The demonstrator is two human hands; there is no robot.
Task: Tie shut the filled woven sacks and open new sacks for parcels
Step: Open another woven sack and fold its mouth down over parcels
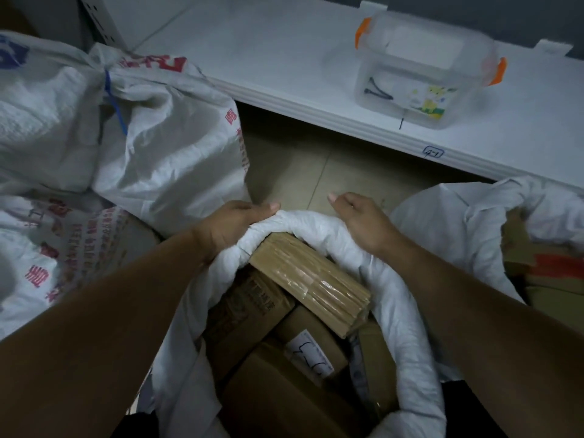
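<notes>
You can read very little here.
- Shelf-edge tag (433,152), 2 o'clock: blue handwriting, looks like "4-1", not certain.
- Tied sack (164,128), 10 o'clock: red printed characters, too blurred to read.
- Lower sack (47,248), 9 o'clock: red print, also illegible.
- Parcel label (311,352), 6 o'clock: black scrawl, unreadable.
- Tub sticker (429,101), 1 o'clock: coloured, no legible text.

Parcels (303,279) lie in the open sack (407,311), tied sacks (151,128) left, a shelf (284,58) with a box (423,74) behind.
</notes>
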